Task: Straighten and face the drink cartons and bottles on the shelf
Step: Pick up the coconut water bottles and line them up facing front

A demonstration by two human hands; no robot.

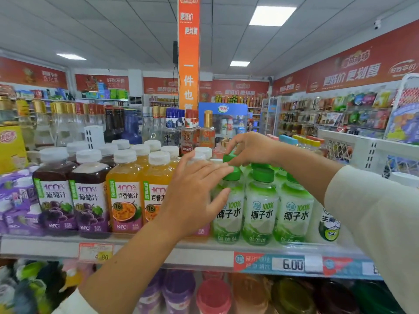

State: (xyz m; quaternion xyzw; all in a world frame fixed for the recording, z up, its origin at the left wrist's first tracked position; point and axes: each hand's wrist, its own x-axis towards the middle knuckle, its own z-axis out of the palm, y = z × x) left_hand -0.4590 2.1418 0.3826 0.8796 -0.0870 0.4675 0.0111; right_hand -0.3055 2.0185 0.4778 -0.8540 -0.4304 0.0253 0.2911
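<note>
Green-capped coconut water bottles [259, 207] stand in rows on the shelf [204, 252], labels facing me. My left hand [195, 196] lies with straight fingers against the leftmost front coconut bottle [226, 214], fingertips at its green cap. My right hand [249, 148] reaches over from the right and pinches the green cap [229, 158] of a coconut bottle in the row behind. Left of them stand orange passion-fruit juice bottles [125, 196] and dark grape juice bottles [55, 196] with white caps.
Purple drink cartons [15, 207] sit at the shelf's left end, another green-white bottle [328, 225] at the right. Price tags [292, 265] line the shelf edge. Coloured caps [213, 295] show on the shelf below. Glass liquor bottles [188, 130] stand behind.
</note>
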